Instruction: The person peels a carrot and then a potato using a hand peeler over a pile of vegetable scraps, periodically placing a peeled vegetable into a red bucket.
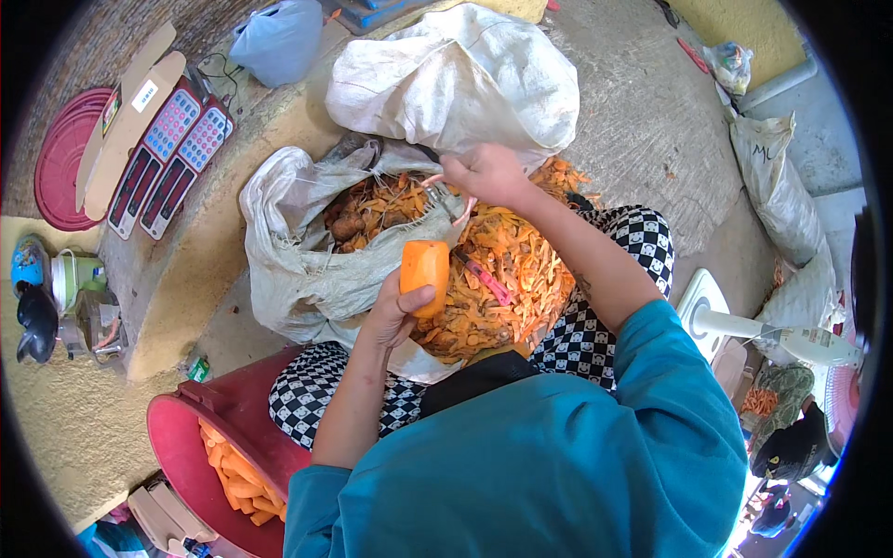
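Note:
My left hand (391,317) holds a thick, peeled orange carrot (424,273) upright, with the thumb across its side. In my right hand (488,176) is a peeler (462,208) with a pinkish frame, held above the rim of an open white woven sack (300,279), apart from the carrot. Inside the sack lie orange peelings and a brownish unpeeled root (349,227). A large heap of peelings (530,244) spreads between my knees. On the heap rests a pink-handled knife (488,280), its blade pointing toward the sack.
A tipped red tub (167,418) at my left holds peeled carrots (241,481). Another white sack (453,77) stands ahead. Two scales (167,164) sit on the ledge at left. A white fan (739,324) lies at right, near full sacks (781,188) and a person (788,446).

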Available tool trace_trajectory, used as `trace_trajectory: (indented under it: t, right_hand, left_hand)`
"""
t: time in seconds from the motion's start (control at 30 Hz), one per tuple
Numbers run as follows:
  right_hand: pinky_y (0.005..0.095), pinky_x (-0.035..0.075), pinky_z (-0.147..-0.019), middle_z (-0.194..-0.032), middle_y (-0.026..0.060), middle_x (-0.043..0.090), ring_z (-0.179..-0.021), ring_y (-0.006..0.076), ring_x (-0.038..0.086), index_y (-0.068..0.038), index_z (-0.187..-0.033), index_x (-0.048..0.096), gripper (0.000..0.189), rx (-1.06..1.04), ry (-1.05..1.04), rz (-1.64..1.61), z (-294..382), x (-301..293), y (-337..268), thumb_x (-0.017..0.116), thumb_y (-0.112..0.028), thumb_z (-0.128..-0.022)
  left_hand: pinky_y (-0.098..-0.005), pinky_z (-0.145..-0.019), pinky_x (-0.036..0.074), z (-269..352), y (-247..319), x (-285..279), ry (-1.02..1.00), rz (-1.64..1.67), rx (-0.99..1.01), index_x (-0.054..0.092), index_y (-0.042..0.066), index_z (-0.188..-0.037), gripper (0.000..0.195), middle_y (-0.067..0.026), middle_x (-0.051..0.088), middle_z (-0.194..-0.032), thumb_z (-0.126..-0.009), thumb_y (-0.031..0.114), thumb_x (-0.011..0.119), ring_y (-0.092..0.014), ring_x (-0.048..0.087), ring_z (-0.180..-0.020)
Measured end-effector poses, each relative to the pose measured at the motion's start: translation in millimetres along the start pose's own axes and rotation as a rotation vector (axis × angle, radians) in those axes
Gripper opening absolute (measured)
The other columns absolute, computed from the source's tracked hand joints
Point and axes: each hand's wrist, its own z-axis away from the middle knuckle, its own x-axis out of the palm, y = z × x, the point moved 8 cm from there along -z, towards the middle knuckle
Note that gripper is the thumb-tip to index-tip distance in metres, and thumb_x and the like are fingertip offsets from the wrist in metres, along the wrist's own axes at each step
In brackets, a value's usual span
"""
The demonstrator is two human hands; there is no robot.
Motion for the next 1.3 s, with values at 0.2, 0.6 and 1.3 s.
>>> trace_trajectory:
  t: [0.2, 0.6, 1.3]
  right_hand:
    - [0.0369, 0.048, -0.059, -0.053, 0.0085, 0.062, -0.057, 0.0248, 0.063, -0.011, -0.075, 0.073, 0.054, 0.038, -0.105, -0.187, 8.1, 2.6, -11.6, 0.045, -0.053, -0.092]
    - [0.0408, 0.051, -0.068, -0.078, 0.0186, 0.068, -0.074, 0.0296, 0.067, -0.001, -0.078, 0.069, 0.058, 0.236, -0.656, 0.231, 84.6, 145.6, 131.8, 0.07, -0.058, -0.071]
    - [0.041, 0.052, -0.072, -0.094, 0.0119, 0.068, -0.086, 0.0328, 0.066, -0.015, -0.117, 0.061, 0.047, 0.198, -0.045, -0.034, 127.9, 36.1, 55.8, 0.065, -0.048, -0.084]
  left_hand:
    - [-0.0316, -0.08, 0.052, -2.0, -7.0, -7.0, 0.068, -0.015, -0.117, 0.044, -0.001, -0.131, 0.066, -0.0082, 0.058, -0.106, -0.077, 0.023, 0.073, -0.018, 0.06, -0.097]
    - [-0.0299, -0.089, 0.046, -3.1, 22.4, -23.3, 0.351, -0.493, 0.188, 0.047, 0.001, -0.125, 0.069, -0.0085, 0.058, -0.111, -0.069, 0.017, 0.083, -0.018, 0.058, -0.099]
    - [-0.0335, -0.086, 0.049, 11.8, 53.8, -14.3, 0.456, -1.026, 0.404, 0.053, 0.002, -0.115, 0.062, -0.0133, 0.064, -0.106, -0.067, 0.025, 0.084, -0.024, 0.063, -0.097]
